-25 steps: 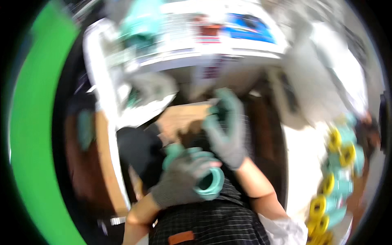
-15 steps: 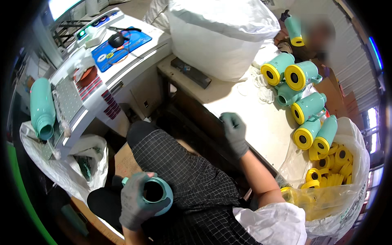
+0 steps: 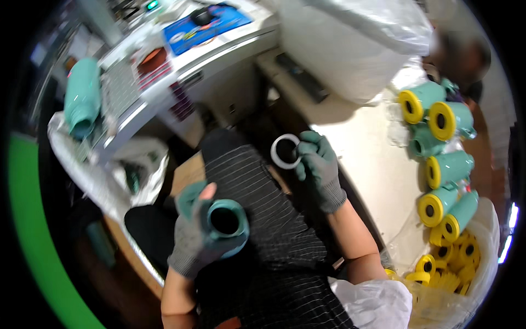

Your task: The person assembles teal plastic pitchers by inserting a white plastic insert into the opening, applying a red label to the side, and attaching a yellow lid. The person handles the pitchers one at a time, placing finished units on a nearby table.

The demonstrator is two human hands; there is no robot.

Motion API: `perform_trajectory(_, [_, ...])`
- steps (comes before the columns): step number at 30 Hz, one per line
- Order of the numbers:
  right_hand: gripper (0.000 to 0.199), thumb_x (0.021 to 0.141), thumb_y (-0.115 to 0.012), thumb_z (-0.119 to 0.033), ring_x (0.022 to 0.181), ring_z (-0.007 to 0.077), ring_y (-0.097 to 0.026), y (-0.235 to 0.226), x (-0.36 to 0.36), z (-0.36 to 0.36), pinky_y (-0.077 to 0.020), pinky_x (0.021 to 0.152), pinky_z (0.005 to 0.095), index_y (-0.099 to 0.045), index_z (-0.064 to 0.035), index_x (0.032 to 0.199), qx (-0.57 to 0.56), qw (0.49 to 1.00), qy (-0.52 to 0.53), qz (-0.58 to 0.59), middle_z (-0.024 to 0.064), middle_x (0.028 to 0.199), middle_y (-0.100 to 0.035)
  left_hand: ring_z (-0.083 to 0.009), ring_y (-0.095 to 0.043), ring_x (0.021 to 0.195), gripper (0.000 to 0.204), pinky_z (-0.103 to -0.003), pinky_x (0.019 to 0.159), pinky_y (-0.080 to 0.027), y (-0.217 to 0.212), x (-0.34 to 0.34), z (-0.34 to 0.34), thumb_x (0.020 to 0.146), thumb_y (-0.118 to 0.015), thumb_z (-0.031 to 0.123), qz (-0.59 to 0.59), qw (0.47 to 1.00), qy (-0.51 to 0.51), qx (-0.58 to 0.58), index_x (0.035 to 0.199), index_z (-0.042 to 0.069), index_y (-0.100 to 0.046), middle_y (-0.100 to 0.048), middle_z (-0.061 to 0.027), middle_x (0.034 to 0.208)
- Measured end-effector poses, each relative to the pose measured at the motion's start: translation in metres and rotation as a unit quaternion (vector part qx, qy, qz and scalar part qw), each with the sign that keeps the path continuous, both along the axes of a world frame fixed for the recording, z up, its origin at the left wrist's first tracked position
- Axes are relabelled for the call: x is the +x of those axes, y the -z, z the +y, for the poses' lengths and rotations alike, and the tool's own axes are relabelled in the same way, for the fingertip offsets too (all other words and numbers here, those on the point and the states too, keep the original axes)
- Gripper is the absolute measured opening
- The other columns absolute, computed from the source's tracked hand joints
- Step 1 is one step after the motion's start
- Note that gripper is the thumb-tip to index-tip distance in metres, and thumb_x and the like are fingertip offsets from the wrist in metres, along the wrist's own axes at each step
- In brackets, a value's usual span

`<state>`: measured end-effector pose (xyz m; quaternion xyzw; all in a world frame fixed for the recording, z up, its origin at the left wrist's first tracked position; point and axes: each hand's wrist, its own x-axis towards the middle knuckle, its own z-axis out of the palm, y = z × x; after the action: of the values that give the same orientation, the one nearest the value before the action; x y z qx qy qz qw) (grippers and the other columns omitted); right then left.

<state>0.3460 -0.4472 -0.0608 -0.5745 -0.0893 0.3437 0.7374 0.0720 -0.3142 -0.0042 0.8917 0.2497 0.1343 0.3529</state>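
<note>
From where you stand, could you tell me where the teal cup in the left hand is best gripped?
Grip the teal cup around its round side wall, coming from the left as the left hand does. Its open mouth faces up toward the camera, so the rim stays free for the white ring that the right hand pinches above the lap.

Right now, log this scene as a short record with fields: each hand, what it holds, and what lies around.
Left hand: gloved, gripping a teal cylinder, open end up
Right hand: gloved, pinching a white ring above the lap
Table: cream top, at the person's right
On table: teal cylinders with yellow caps
Bag: clear, holds yellow caps
Far left: another teal cylinder
</note>
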Motion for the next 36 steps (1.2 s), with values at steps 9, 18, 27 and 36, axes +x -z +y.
perform_trajectory(9, [0.04,0.091,-0.075,-0.013,0.068,0.0165,-0.067,-0.018,-0.13,0.022,-0.0551,0.06,0.0305,-0.059,-0.0018,0.127,0.079,0.929,-0.111,-0.345,0.01,0.095,-0.07,-0.0331,-0.063,0.107,0.038,-0.044,0.076,-0.06,-0.006,-0.021,0.005,0.063,-0.093,0.036,-0.041,0.975,0.084,0.202,0.085,0.011,-0.074,-0.064,-0.0072,0.106])
perform_trajectory(18, [0.043,0.082,-0.081,-0.042,0.1,0.025,-0.064,-0.054,-0.106,0.031,-0.0524,0.083,0.0414,-0.072,-0.0106,0.11,0.118,0.653,-0.307,-0.682,0.0073,0.12,-0.066,-0.0322,-0.062,0.098,0.042,-0.047,0.075,-0.055,-0.018,-0.036,0.014,0.058,-0.092,0.036,-0.101,0.968,0.073,0.218,0.077,0.009,-0.067,-0.065,-0.0078,0.101])
perform_trajectory(27, [0.045,0.077,-0.087,-0.035,0.092,0.0289,-0.061,-0.052,-0.135,0.032,-0.051,0.078,0.0431,-0.066,-0.0086,0.106,0.055,0.71,-0.373,-0.595,0.0102,0.108,-0.059,-0.0298,-0.062,0.085,0.032,-0.045,0.072,-0.053,-0.05,-0.041,0.031,0.073,-0.083,0.029,-0.023,0.947,0.126,0.293,0.096,0.008,-0.073,-0.067,-0.0075,0.096])
perform_trajectory(36, [0.05,0.079,-0.086,-0.035,0.09,0.0326,-0.062,-0.054,-0.15,0.047,-0.0555,0.076,0.0443,-0.062,0.002,0.103,0.014,0.709,-0.367,-0.602,0.0184,0.107,-0.061,-0.0318,-0.063,0.086,0.033,-0.045,0.078,-0.052,-0.051,-0.04,0.03,0.081,-0.078,0.015,0.064,0.982,0.022,0.176,0.112,0.006,-0.072,-0.067,-0.0112,0.091])
